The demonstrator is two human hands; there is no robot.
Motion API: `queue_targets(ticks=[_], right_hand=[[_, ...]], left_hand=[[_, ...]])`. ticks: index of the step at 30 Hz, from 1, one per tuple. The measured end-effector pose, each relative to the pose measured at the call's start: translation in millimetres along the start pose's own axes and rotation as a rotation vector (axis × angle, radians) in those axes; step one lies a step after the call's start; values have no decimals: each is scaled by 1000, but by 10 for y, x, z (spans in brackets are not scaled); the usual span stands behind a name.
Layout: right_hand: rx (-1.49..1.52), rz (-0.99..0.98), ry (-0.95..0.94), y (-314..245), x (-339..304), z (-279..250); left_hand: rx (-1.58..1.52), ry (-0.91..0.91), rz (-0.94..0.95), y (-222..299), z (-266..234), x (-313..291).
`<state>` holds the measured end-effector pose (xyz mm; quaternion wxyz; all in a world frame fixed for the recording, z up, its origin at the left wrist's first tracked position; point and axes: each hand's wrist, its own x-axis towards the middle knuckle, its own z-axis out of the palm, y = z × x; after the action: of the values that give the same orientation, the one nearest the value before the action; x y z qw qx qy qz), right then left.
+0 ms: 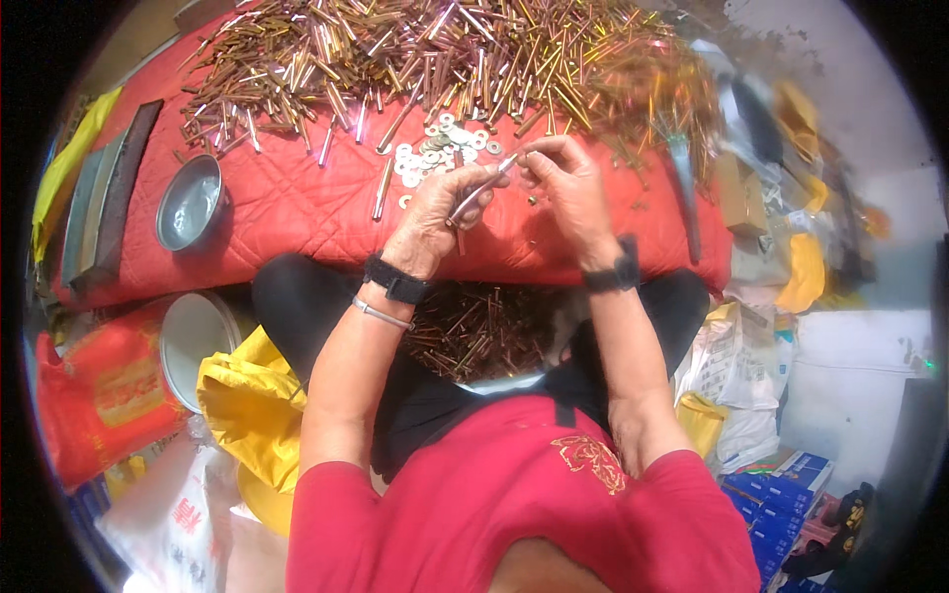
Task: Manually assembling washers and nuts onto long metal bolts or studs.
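My left hand point(445, 208) is closed around a slim metal bolt point(507, 163) that slants up to the right across the fingers. At its upper end, the thumb and fingertips of my right hand point(568, 183) are pinched together; whatever small piece they hold is too small to make out. Just beyond my hands lies a loose cluster of flat washers point(435, 148) on a red quilted cover point(326, 222). A large heap of long metal bolts point(395, 59) spreads behind the washers, and a few single bolts point(383, 188) lie nearer, left of my left hand.
A round metal bowl point(191, 203) stands on the cover at the left, beside dark long slabs point(109, 198). Below, between my legs, a container holds more bolts point(479, 331). Yellow cloth point(252, 395) and a red bag point(104, 385) lie left; blue boxes point(781, 504) sit right.
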<state>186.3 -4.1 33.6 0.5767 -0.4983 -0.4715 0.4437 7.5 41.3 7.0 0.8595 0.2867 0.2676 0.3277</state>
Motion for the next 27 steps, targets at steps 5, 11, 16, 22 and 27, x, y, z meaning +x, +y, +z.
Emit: queue_targets(ticks=[5,11,16,22,27], right_hand=[[5,-33,-27,45,-25,-43],[-229,15,-169,-176,-52,-87],[-766,-42,-260,-223,-36,-218],[-492,-239,-141,-148,-84,-60],[-553,-211,-106,-179,-85,15]], left_hand=[[79,-51,3,-36,34,-1],[161,-93,-53,13,-3,-34],[291,-92,-8,39,86,-83],[232,-120,-17,13,16,-27],[276,-136,-11,11,57,-46]])
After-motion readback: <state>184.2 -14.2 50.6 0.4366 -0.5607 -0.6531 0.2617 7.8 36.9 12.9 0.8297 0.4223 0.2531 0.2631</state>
